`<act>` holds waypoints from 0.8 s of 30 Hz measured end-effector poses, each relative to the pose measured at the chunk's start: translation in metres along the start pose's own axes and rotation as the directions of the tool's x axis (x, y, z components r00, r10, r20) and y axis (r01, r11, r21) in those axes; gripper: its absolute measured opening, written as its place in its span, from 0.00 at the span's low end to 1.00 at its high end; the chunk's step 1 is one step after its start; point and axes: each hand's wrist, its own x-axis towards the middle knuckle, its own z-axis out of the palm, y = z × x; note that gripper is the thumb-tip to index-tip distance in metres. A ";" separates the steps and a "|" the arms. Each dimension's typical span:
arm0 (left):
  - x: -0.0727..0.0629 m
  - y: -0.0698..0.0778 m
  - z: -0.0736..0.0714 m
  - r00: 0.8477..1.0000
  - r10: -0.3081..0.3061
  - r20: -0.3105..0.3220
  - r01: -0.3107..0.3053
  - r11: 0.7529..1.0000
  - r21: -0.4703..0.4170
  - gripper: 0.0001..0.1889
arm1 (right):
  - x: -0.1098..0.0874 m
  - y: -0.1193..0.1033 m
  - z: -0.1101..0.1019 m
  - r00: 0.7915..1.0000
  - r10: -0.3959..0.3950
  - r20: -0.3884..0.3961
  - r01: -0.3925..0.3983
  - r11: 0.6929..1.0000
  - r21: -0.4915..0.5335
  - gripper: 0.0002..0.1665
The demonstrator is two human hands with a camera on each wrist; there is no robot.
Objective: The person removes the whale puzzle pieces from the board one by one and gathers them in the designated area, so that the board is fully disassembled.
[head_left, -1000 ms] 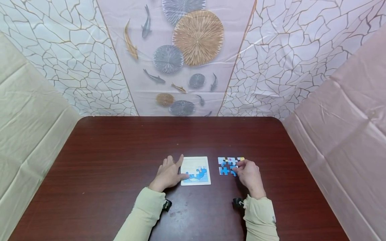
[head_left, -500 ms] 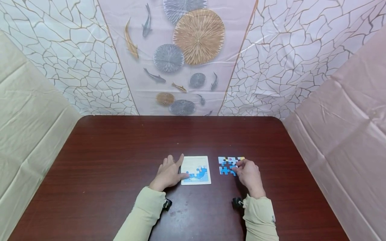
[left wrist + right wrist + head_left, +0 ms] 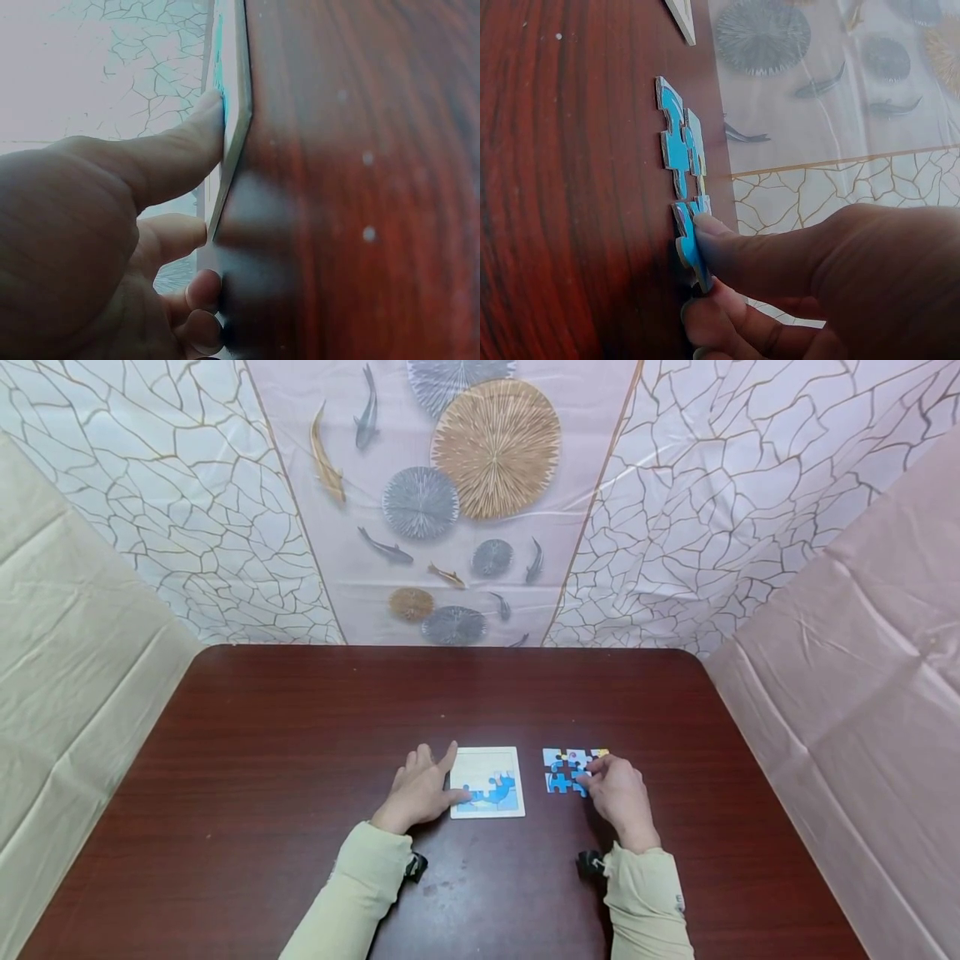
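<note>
A white square puzzle board (image 3: 487,760) lies on the table, with blue pieces fitted along its lower part and its upper part bare. My left hand (image 3: 417,792) is spread at the board's left side, thumb resting on top of it and a fingertip (image 3: 187,234) touching its edge. To the right of the board lies a group of loose puzzle pieces (image 3: 557,783), mostly blue and white. At their right side my right hand (image 3: 621,795) pinches a blue puzzle piece (image 3: 691,247), its thumb (image 3: 742,251) on top and fingers at the piece's edge.
The dark red-brown table (image 3: 315,718) has rounded far corners. Patterned cloth (image 3: 491,560) hangs behind it, and plain pale cloth (image 3: 855,643) stands along both sides. A strip of table separates the board from the loose pieces.
</note>
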 end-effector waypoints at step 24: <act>0.001 -0.001 0.001 1.000 0.001 -0.004 -0.001 1.000 0.013 0.45 | 0.000 -0.001 0.001 1.000 0.000 0.002 0.000 1.000 0.010 0.12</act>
